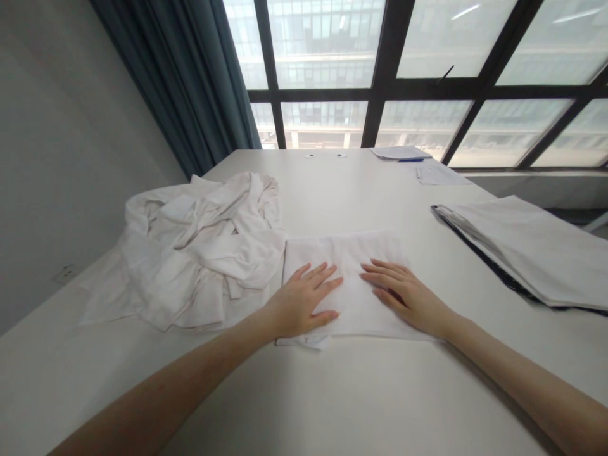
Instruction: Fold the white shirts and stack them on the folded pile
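Head view: left hand [306, 304], right hand [406, 297] partly hide folded cloth [354, 301].

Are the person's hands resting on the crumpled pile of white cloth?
No, the left hand and right hand both lie on the folded white cloth beside the crumpled pile.

The left hand [306, 301] and right hand [406, 294] lie palm down on a folded white cloth [351, 253] on the table [332, 196]. A crumpled heap of cloth [204, 247] sits just left of it; a flat white stack [541, 247] lies off right. Over by the window [327, 44] there are papers [399, 152] and a blue pen [410, 160].
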Demonstrator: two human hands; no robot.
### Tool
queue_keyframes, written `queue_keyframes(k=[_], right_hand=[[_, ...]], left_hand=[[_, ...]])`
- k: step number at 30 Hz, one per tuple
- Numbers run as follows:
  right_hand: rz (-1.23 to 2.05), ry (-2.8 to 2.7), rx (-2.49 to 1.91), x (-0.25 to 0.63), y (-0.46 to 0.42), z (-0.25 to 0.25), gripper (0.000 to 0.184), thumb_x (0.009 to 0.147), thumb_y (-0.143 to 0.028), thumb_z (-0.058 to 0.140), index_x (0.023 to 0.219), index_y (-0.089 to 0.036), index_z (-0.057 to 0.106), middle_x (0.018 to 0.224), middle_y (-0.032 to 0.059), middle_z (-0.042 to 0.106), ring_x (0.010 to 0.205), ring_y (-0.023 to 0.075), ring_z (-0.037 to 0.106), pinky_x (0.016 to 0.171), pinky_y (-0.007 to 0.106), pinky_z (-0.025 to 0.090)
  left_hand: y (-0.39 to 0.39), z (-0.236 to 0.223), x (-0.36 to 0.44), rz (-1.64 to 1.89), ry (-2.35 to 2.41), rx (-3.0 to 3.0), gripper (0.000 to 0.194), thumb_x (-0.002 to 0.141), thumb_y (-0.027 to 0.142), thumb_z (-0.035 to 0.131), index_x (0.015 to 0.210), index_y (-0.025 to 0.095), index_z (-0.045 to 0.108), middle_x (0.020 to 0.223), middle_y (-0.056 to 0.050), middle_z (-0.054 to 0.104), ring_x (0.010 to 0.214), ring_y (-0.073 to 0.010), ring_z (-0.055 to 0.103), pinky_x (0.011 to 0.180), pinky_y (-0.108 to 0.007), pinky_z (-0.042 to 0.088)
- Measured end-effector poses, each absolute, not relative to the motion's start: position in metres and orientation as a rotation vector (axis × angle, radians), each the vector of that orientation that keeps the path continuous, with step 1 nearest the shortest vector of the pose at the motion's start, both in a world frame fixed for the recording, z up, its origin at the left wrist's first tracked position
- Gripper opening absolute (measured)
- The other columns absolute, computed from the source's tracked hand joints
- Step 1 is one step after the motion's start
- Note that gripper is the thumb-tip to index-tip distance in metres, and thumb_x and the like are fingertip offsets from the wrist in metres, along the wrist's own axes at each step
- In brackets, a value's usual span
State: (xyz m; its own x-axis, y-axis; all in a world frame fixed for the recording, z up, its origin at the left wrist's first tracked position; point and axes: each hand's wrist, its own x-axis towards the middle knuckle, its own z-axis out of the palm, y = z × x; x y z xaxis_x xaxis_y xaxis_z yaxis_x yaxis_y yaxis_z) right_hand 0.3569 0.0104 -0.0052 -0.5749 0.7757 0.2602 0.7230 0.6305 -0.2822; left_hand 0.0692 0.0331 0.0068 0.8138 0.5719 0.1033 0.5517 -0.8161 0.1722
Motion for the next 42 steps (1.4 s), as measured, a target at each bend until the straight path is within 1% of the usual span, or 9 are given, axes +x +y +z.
queue_keyframes(k=[6, 13, 22, 34, 42], right_hand=[[0.196, -2.47, -1.175, 0.3558, 0.0096, -0.0046, 0.037, 0.101, -0.028, 0.043, 0.136, -0.024, 0.054, 0.144, 0.0065, 0.055, 0.14, 0.0252, 0.04, 0.111, 0.051, 0.038], [0.186, -2.456, -1.159, 0.3547, 0.0102, -0.0045, 0.037, 0.099, -0.026, 0.045, 0.135, -0.025, 0.055, 0.141, 0.0061, 0.058, 0.138, 0.0246, 0.043, 0.11, 0.049, 0.04], [0.186, -2.467, -1.161, 0.355, 0.0108, -0.0044, 0.037, 0.1, -0.026, 0.045, 0.135, -0.025, 0.054, 0.141, 0.006, 0.057, 0.138, 0.0249, 0.043, 0.11, 0.049, 0.039], [0.202, -2.445, -1.146, 0.355, 0.0109, -0.0027, 0.038, 0.098, -0.027, 0.046, 0.135, -0.028, 0.056, 0.139, 0.0073, 0.059, 0.136, 0.0264, 0.046, 0.109, 0.051, 0.042], [0.199, -2.463, -1.158, 0.3549, 0.0101, -0.0021, 0.037, 0.099, -0.027, 0.044, 0.135, -0.025, 0.055, 0.14, 0.0077, 0.058, 0.137, 0.0254, 0.044, 0.11, 0.05, 0.04]], left_hand=[[0.0342, 0.0076, 0.0674, 0.216, 0.709, 2.862, 0.065, 0.093, 0.048, 0.054, 0.147, 0.016, 0.039, 0.157, -0.014, 0.033, 0.147, -0.0277, 0.027, 0.12, -0.049, 0.019], [0.0344, 0.0054, 0.0672, 0.285, 0.725, 2.831, 0.057, 0.095, 0.043, 0.052, 0.146, 0.02, 0.041, 0.155, -0.012, 0.038, 0.146, -0.026, 0.03, 0.12, -0.048, 0.021], [0.0341, 0.0058, 0.0676, 0.301, 0.744, 2.806, 0.054, 0.094, 0.038, 0.054, 0.144, 0.02, 0.045, 0.154, -0.011, 0.04, 0.145, -0.0258, 0.033, 0.119, -0.048, 0.023], [0.0328, 0.0066, 0.0674, 0.345, 0.748, 2.788, 0.051, 0.095, 0.039, 0.053, 0.143, 0.022, 0.046, 0.151, -0.011, 0.045, 0.143, -0.0246, 0.036, 0.119, -0.046, 0.024], [0.0323, 0.008, 0.0682, 0.334, 0.761, 2.79, 0.05, 0.095, 0.039, 0.053, 0.141, 0.021, 0.048, 0.148, -0.011, 0.047, 0.141, -0.0252, 0.038, 0.119, -0.046, 0.025]])
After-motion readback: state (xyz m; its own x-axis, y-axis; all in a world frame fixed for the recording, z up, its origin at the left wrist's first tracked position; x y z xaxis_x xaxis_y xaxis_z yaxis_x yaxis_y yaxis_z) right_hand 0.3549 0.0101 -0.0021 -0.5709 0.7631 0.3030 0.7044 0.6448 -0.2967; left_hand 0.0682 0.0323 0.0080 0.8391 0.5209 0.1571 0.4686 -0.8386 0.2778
